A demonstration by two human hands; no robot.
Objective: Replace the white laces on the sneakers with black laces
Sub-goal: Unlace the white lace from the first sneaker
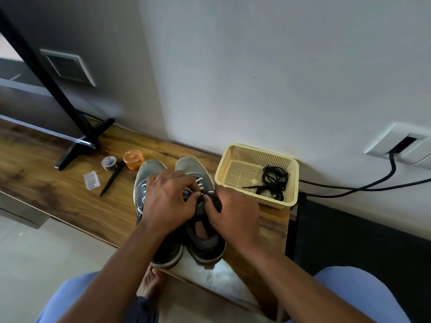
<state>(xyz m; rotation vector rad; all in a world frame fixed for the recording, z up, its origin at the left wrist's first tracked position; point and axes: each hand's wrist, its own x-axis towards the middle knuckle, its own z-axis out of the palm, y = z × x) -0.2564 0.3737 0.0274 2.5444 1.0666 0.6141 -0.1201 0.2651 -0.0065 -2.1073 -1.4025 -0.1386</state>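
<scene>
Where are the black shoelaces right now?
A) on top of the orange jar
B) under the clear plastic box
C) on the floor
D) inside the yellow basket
D: the black shoelaces lie in a loose tangle on the mesh bottom of the yellow basket, which sits on the wooden shelf to the right of the sneakers.

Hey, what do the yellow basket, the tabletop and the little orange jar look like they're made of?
Basket: likely moulded plastic, pale yellow, matte, with a fine perforated grid on walls and floor. Tabletop: wood or wood-look laminate, brown grain with a slight sheen; which one cannot be told. Orange jar: probably plastic, glossy, with a highlight on its lid.
</scene>
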